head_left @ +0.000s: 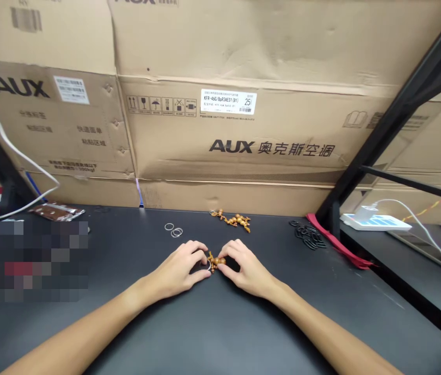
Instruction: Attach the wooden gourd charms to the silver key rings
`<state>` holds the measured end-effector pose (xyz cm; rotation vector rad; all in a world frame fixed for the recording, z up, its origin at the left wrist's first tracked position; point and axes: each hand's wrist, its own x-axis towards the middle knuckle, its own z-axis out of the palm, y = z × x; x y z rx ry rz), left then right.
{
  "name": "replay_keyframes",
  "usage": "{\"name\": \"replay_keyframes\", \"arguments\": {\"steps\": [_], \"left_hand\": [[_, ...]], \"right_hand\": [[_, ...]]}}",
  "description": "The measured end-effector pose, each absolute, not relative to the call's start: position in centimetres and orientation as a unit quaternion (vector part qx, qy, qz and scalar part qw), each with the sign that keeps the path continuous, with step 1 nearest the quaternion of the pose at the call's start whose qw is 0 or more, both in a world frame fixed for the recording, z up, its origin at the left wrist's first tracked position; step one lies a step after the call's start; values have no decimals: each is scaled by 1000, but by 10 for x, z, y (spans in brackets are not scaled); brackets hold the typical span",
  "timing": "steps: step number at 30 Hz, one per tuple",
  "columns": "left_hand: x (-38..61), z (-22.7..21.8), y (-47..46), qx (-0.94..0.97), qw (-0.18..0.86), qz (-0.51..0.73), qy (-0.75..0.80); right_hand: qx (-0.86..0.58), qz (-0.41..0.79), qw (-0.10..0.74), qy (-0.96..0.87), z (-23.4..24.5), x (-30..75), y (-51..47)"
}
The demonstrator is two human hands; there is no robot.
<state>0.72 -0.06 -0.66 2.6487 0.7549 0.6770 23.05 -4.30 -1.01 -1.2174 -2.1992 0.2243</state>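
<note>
On the black table [220, 333], my left hand [181, 266] pinches a metal ring [209, 266] while my right hand [248, 268] pinches the brown beaded charm [219, 261] between them. Beyond lie black loops [309, 238] to the right, loose rings [176, 232] to the left, then more beaded charms [231, 220] near the cardboard boxes [181, 138].

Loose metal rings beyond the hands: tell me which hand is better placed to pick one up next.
Left hand, likely: the metal rings lie just beyond it, while the right hand sits farther away. Both are busy at the beaded piece.
</note>
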Motion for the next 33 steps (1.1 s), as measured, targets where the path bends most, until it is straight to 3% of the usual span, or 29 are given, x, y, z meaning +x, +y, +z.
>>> {"name": "replay_keyframes", "arguments": {"steps": [33], "left_hand": [[9, -10, 0, 921, 111, 248, 280]], "right_hand": [[-475, 91, 343, -806, -16, 228, -42]]}}
